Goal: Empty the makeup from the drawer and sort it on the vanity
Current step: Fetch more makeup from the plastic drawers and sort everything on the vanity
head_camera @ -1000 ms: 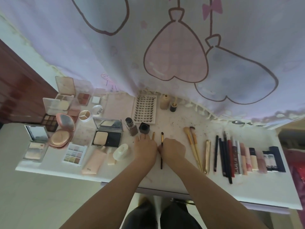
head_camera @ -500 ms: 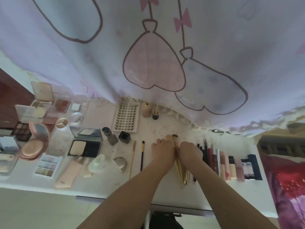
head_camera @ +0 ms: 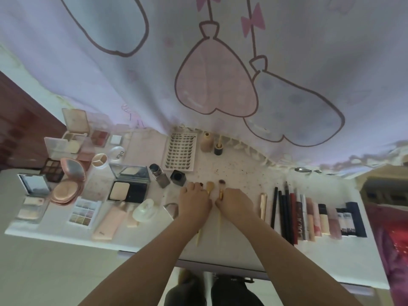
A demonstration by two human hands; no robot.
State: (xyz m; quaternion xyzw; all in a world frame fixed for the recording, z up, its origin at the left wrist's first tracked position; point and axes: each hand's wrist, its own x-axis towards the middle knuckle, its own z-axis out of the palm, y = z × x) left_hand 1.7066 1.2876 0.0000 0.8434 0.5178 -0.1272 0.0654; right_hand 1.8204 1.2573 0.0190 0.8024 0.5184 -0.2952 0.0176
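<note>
Gold-handled, light, stiff brushes [head_camera: 209, 188] are being pinched at their slim ferrules by curled left hand [head_camera: 194, 200] and right hand [head_camera: 235, 200], soft bristles being spared.

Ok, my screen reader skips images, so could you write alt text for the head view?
Two hands, left and right, rest on makeup brushes mid-vanity, with compacts at left and lipsticks at right.

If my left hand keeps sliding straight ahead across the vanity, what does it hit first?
Probably the black cube jar, just beyond the left hand's knuckles and slightly to its left. Past that lies the lash tray. Depth is hard to judge here.
</note>
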